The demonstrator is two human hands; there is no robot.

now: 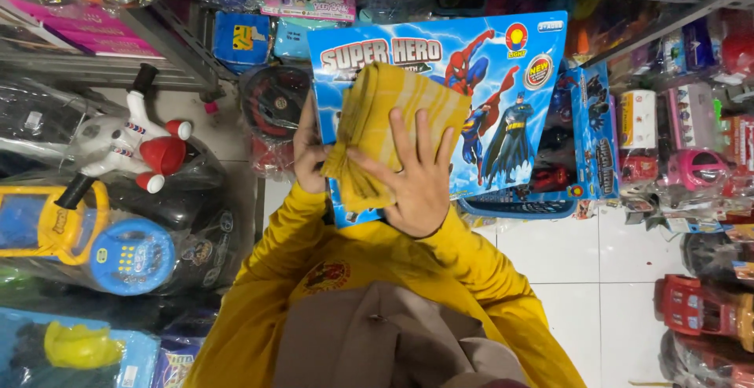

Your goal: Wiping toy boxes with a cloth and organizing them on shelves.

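Far left: wrapped toys crowd the shelves, a white and red toy figure (133, 148) above a yellow and blue ride-on toy (94, 239)
Left hand (308, 160): grips the left edge of the blue toy box (503, 113) at frame centre, fingers curled round it
Right hand (415, 172): fingers spread, palm pressing a folded yellow cloth (385, 121) flat against the box front
Lower right: red toy cars (703, 309) beside white floor tiles (597, 278)

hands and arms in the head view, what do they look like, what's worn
Both hands, the left hand and right hand, are bare: no gloves, and no rings or watch visible. Both arms wear long yellow sleeves reaching the wrists, loose and creased.
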